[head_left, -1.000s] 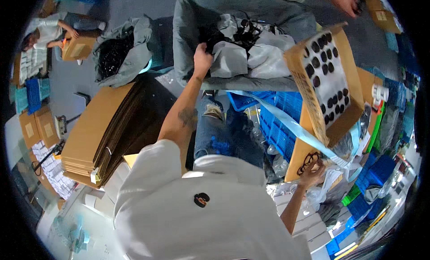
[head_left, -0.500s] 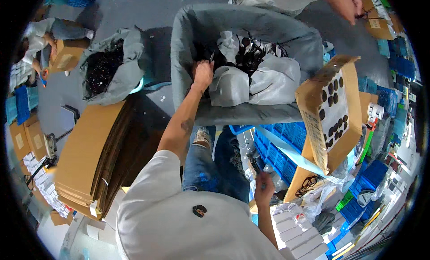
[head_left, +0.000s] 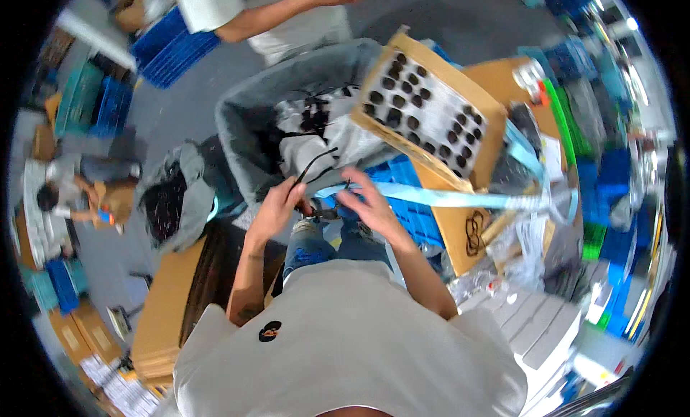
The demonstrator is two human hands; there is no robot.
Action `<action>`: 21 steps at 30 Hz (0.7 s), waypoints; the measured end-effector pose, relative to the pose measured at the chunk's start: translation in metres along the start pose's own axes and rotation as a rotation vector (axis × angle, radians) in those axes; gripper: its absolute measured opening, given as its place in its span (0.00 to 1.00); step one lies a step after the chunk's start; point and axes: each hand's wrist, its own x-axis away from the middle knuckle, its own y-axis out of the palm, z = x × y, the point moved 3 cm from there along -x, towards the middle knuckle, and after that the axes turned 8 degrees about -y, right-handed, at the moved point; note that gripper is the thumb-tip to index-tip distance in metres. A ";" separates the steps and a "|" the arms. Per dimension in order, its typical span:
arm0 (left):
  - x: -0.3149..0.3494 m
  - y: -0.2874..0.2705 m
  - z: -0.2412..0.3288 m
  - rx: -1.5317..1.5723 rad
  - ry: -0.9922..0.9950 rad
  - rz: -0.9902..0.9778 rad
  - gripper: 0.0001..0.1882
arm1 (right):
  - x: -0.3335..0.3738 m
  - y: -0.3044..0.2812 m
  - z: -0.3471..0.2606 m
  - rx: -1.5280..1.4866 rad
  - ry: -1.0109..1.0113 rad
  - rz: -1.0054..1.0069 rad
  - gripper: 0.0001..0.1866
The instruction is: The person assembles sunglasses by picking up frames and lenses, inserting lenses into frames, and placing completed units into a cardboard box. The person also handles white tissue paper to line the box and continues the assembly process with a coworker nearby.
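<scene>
A pair of dark glasses (head_left: 327, 214) hangs between my hands in front of my legs. My left hand (head_left: 277, 209) is closed on it, and one slim dark temple sticks up past the fingers. My right hand (head_left: 368, 205) is curled at the other side, slightly blurred, with a dark bit of the glasses between thumb and fingers. Just beyond my hands stands a large grey cloth-lined bin (head_left: 241, 130) with dark thin-armed glasses and white sheets inside. A cardboard box (head_left: 445, 169) with dark round pieces on a white sheet is tilted over its right side.
Blue crates (head_left: 413, 219) stand below the box, with a light blue strap (head_left: 445, 196) across them. Stacked cardboard (head_left: 169, 302) is at left, near a grey bag of dark pieces (head_left: 172, 201). White boxes (head_left: 535, 323) sit at lower right. Another person (head_left: 287, 18) stands beyond the bin.
My left hand has come out of the bin with the glasses, and my right hand has risen to meet it. The view has turned, so the bin and box appear shifted left.
</scene>
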 end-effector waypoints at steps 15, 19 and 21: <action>-0.006 0.141 0.119 -0.148 0.702 0.079 0.22 | 0.072 -0.143 -0.045 -0.470 0.054 -0.112 0.14; -0.011 0.189 0.153 -0.285 0.962 -0.063 0.10 | 0.075 -0.124 -0.058 -0.818 0.079 -0.422 0.14; -0.011 0.212 0.170 -0.196 0.793 0.107 0.15 | 0.076 -0.132 -0.055 -0.758 -0.041 -0.206 0.14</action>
